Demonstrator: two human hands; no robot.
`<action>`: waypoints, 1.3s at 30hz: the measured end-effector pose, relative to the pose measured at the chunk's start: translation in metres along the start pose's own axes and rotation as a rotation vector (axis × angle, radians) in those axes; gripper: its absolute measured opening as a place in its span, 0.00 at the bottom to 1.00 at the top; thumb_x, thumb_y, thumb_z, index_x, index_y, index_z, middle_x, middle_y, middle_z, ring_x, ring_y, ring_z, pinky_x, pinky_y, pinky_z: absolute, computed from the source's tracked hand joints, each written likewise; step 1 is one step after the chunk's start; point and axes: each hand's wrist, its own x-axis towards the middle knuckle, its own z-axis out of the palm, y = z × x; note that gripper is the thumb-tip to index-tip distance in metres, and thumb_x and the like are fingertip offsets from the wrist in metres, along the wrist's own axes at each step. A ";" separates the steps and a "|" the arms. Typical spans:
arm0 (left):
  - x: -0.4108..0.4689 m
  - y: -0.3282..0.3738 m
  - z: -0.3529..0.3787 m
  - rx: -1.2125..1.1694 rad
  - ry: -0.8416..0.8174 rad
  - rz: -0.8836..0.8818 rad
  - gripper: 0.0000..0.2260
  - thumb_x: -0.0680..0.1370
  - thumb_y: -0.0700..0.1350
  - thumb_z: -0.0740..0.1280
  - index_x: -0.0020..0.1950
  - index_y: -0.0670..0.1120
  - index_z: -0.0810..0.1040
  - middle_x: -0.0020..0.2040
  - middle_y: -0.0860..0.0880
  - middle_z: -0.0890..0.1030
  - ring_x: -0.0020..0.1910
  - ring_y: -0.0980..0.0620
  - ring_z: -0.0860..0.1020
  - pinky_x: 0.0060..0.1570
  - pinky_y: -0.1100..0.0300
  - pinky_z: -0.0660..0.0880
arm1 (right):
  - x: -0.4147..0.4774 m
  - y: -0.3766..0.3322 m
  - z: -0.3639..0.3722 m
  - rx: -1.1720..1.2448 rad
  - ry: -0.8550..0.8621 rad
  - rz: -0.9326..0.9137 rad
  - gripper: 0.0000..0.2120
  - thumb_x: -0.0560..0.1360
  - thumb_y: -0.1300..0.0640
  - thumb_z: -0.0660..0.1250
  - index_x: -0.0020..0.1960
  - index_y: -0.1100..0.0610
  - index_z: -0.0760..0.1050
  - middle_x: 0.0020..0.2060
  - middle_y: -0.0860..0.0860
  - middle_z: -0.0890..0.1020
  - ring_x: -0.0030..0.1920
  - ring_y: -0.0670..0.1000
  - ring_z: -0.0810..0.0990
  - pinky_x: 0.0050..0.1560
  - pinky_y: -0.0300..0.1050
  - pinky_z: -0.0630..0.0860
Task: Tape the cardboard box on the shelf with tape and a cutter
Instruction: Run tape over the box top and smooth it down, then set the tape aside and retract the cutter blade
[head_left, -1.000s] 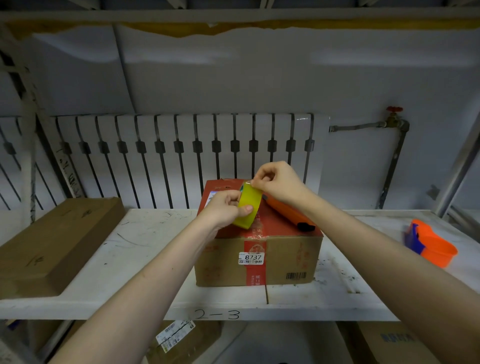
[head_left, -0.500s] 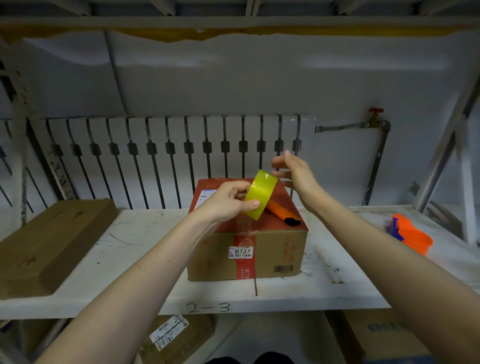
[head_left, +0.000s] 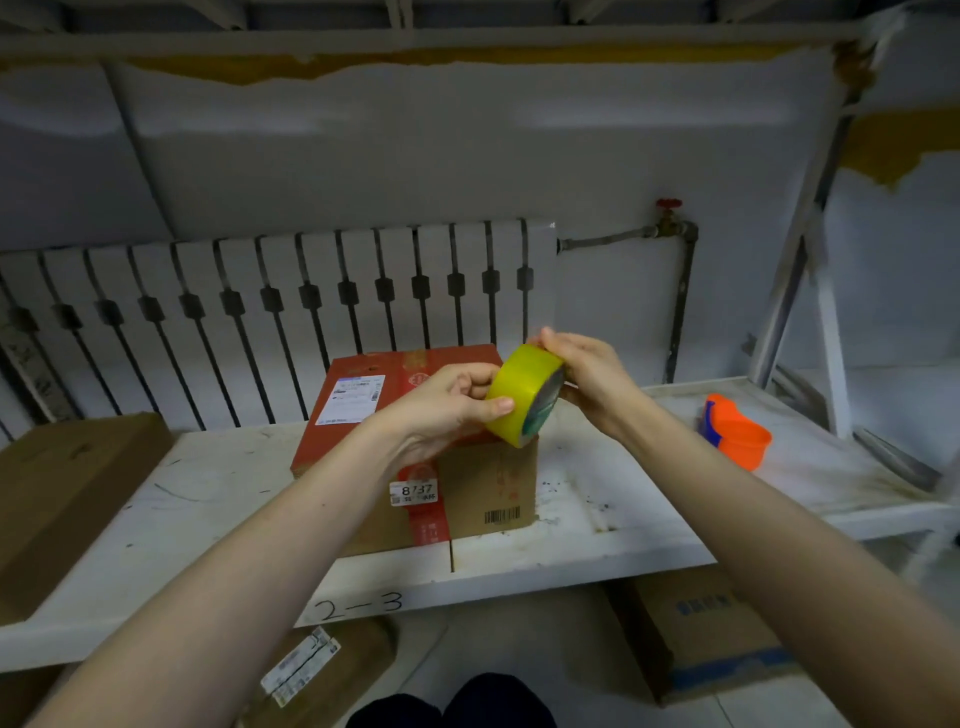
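Yellow tape roll (head_left: 524, 395) gripped between both hands, left (head_left: 449, 402) and right (head_left: 587, 371), above the cardboard box (head_left: 415, 457).

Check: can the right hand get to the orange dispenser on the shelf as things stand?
Probably yes: the orange dispenser sits in the open on the shelf, nothing between. But the right hand is on the tape roll, so it must let go first.

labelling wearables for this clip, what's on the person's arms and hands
Nothing worn that shows: the left hand and right hand are bare, no gloves, rings or watch visible. Both forearms are uncovered, with no sleeves in view down to the picture's edge.
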 end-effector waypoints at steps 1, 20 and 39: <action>0.002 0.000 0.005 -0.075 0.010 -0.025 0.14 0.75 0.35 0.65 0.60 0.39 0.76 0.52 0.43 0.80 0.53 0.47 0.79 0.54 0.55 0.76 | -0.001 0.002 -0.007 0.009 0.043 -0.008 0.12 0.79 0.52 0.61 0.52 0.58 0.78 0.48 0.54 0.81 0.49 0.51 0.79 0.44 0.40 0.76; 0.070 -0.024 0.046 0.625 0.486 0.059 0.08 0.76 0.41 0.67 0.55 0.45 0.80 0.53 0.51 0.79 0.51 0.56 0.75 0.42 0.71 0.68 | 0.008 0.116 -0.126 -0.999 0.274 -0.121 0.14 0.74 0.54 0.67 0.57 0.59 0.76 0.50 0.58 0.81 0.50 0.60 0.78 0.46 0.50 0.76; 0.080 -0.062 -0.014 0.922 0.599 -0.008 0.07 0.75 0.43 0.68 0.52 0.50 0.79 0.55 0.48 0.78 0.56 0.48 0.74 0.50 0.60 0.67 | 0.073 0.186 -0.154 -1.330 0.168 0.264 0.12 0.74 0.62 0.62 0.57 0.58 0.74 0.51 0.56 0.79 0.53 0.56 0.77 0.51 0.52 0.78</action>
